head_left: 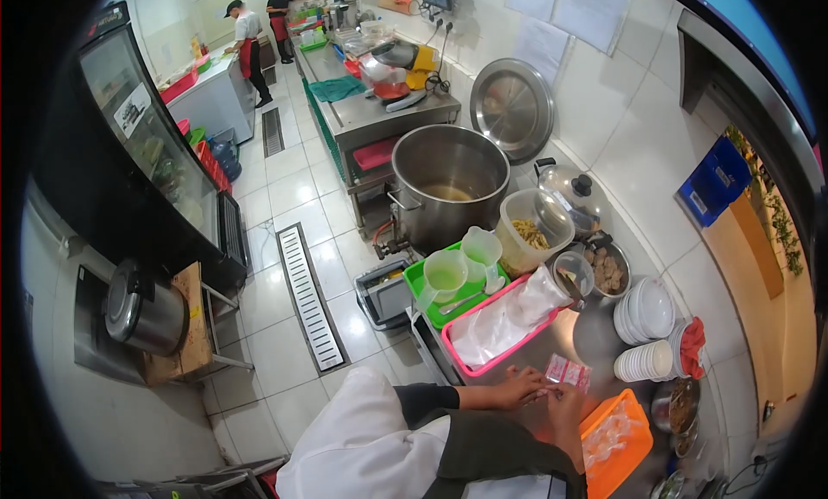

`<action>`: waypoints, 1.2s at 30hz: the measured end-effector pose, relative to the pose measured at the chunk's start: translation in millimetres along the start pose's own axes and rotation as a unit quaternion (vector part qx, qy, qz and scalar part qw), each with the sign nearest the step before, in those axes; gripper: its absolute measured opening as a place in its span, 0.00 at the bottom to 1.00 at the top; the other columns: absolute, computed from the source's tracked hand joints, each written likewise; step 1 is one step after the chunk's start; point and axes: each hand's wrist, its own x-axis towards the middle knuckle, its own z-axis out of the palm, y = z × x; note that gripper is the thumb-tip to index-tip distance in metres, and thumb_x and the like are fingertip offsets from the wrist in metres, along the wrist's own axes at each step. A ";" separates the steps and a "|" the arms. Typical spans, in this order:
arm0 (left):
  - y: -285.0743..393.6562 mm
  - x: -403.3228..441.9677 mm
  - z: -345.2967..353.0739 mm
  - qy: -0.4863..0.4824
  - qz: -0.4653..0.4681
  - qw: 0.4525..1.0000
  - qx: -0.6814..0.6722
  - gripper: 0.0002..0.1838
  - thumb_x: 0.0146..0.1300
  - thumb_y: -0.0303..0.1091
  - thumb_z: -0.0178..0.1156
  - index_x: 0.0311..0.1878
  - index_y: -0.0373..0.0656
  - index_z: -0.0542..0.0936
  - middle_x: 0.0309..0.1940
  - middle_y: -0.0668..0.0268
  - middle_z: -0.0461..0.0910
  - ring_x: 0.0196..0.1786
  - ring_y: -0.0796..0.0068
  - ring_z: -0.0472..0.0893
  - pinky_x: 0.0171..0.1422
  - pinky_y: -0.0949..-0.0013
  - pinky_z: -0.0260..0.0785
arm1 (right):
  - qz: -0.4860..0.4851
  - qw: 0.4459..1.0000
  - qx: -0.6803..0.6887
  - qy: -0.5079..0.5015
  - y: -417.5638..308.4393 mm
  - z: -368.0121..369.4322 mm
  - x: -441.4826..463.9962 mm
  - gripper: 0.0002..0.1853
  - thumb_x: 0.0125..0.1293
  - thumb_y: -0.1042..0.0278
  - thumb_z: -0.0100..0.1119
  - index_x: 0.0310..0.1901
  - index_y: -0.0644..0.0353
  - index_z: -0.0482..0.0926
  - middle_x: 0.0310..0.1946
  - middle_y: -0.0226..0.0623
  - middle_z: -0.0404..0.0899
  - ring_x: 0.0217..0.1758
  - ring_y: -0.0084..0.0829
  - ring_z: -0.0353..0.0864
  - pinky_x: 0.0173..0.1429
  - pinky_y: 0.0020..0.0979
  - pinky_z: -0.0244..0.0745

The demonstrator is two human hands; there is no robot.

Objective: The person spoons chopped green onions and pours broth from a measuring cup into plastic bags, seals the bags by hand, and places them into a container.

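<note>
My left hand (519, 388) and my right hand (566, 402) meet over the steel counter, fingertips pinched close together. Whatever lies between the fingers is too small to make out. Just beyond them, a pink and white printed packet (569, 372) lies on the counter, close to my right fingers. An orange tray (617, 447) with clear plastic in it sits to the right of my right forearm. Ahead of my left hand is a pink tray (446, 337) holding white plastic bags (493, 333).
A green tray (415, 279) carries two measuring jugs (444, 272). Behind stand a large steel pot (450, 188), a tub of noodle-like food (528, 233) and a bowl of meat-like pieces (606, 270). Stacked white bowls (647, 309) stand right. Two people work far off.
</note>
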 end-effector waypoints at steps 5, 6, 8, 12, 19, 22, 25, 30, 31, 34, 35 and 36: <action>-1.6 3.3 -14.4 -0.019 0.043 0.989 0.142 0.17 0.66 0.43 0.54 0.58 0.56 0.76 0.60 0.64 0.68 0.65 0.58 0.63 0.58 0.33 0.51 | 0.114 0.988 0.104 -0.022 22.6 -9.4 6.0 0.03 0.54 0.77 0.66 0.29 0.68 0.84 0.17 0.37 0.78 0.20 0.23 0.76 0.28 0.28 0.71; 1.8 3.9 -17.6 -0.029 0.051 0.985 0.161 0.17 0.66 0.42 0.54 0.57 0.56 0.76 0.60 0.63 0.68 0.65 0.57 0.63 0.58 0.34 0.51 | 0.134 0.981 0.142 -0.015 25.8 -9.0 3.4 0.04 0.54 0.75 0.66 0.29 0.67 0.84 0.15 0.37 0.76 0.20 0.22 0.75 0.28 0.29 0.70; -4.3 7.6 -14.0 0.032 0.081 0.972 0.219 0.18 0.64 0.42 0.56 0.56 0.50 0.77 0.61 0.60 0.67 0.64 0.54 0.64 0.60 0.36 0.53 | 0.131 0.990 0.048 -0.034 24.4 -14.2 7.5 0.05 0.55 0.73 0.66 0.32 0.66 0.84 0.18 0.39 0.78 0.22 0.28 0.78 0.31 0.31 0.72; 2.7 20.5 -31.0 -0.009 0.092 0.978 0.186 0.20 0.61 0.41 0.59 0.56 0.45 0.77 0.61 0.56 0.68 0.62 0.50 0.64 0.62 0.39 0.56 | -0.091 0.985 -0.144 0.003 -18.0 -33.6 1.4 0.21 0.52 0.72 0.63 0.50 0.62 0.79 0.47 0.49 0.80 0.54 0.49 0.77 0.60 0.45 0.67; 24.4 47.1 -35.9 -0.144 0.067 0.966 0.203 0.22 0.60 0.40 0.58 0.58 0.48 0.76 0.62 0.62 0.68 0.63 0.52 0.61 0.59 0.33 0.50 | -0.192 0.916 -0.350 -0.028 -12.9 -8.8 -22.8 0.37 0.61 0.75 0.48 0.73 0.61 0.51 0.70 0.52 0.56 0.66 0.49 0.65 0.68 0.52 0.55; 24.4 50.5 -42.5 -0.200 0.033 0.972 0.115 0.19 0.60 0.40 0.58 0.55 0.49 0.78 0.61 0.64 0.67 0.61 0.55 0.61 0.61 0.38 0.47 | -0.182 0.921 -0.341 -0.040 3.2 -1.0 -23.1 0.40 0.60 0.73 0.50 0.74 0.61 0.48 0.67 0.56 0.57 0.62 0.46 0.67 0.62 0.47 0.60; 15.6 49.3 -38.7 -0.169 0.088 0.968 0.163 0.16 0.60 0.39 0.59 0.51 0.50 0.79 0.59 0.67 0.67 0.62 0.58 0.61 0.61 0.41 0.45 | -0.145 0.918 -0.362 -0.064 12.6 4.7 -27.0 0.42 0.58 0.73 0.52 0.74 0.62 0.47 0.62 0.58 0.63 0.54 0.43 0.72 0.54 0.40 0.65; 20.2 54.8 -41.9 -0.168 0.122 0.968 0.143 0.14 0.58 0.36 0.61 0.48 0.51 0.79 0.55 0.70 0.69 0.62 0.63 0.63 0.59 0.41 0.47 | -0.105 0.894 -0.411 -0.142 16.0 -2.6 -23.0 0.43 0.56 0.74 0.54 0.73 0.65 0.47 0.47 0.54 0.75 0.40 0.39 0.77 0.44 0.35 0.69; 19.0 53.8 -41.4 -0.151 0.154 0.966 0.140 0.14 0.58 0.36 0.61 0.49 0.50 0.78 0.54 0.69 0.70 0.61 0.64 0.64 0.58 0.41 0.48 | -0.079 0.923 -0.347 -0.149 19.5 -3.3 -23.1 0.40 0.57 0.75 0.54 0.72 0.65 0.50 0.44 0.52 0.76 0.38 0.39 0.77 0.42 0.35 0.69; 9.5 49.8 -33.7 -0.095 0.249 0.943 0.201 0.10 0.58 0.39 0.63 0.43 0.51 0.79 0.54 0.71 0.70 0.63 0.66 0.65 0.59 0.43 0.47 | -0.006 0.991 -0.094 -0.094 37.4 3.9 -19.5 0.27 0.60 0.76 0.50 0.62 0.66 0.59 0.32 0.46 0.75 0.29 0.35 0.74 0.35 0.34 0.67; 10.7 48.3 -32.9 -0.088 0.241 0.946 0.197 0.09 0.58 0.40 0.63 0.42 0.53 0.80 0.55 0.72 0.70 0.63 0.68 0.65 0.60 0.43 0.46 | 0.016 0.999 0.031 -0.026 41.2 12.9 -16.5 0.21 0.62 0.76 0.49 0.57 0.66 0.62 0.28 0.42 0.73 0.25 0.33 0.72 0.32 0.33 0.66; 12.8 47.2 -31.9 -0.082 0.234 0.949 0.194 0.09 0.58 0.40 0.62 0.41 0.55 0.80 0.55 0.72 0.71 0.63 0.70 0.65 0.61 0.43 0.45 | 0.104 0.978 0.178 -0.025 48.1 11.9 -14.7 0.15 0.63 0.76 0.47 0.52 0.65 0.63 0.25 0.39 0.71 0.23 0.31 0.69 0.30 0.31 0.64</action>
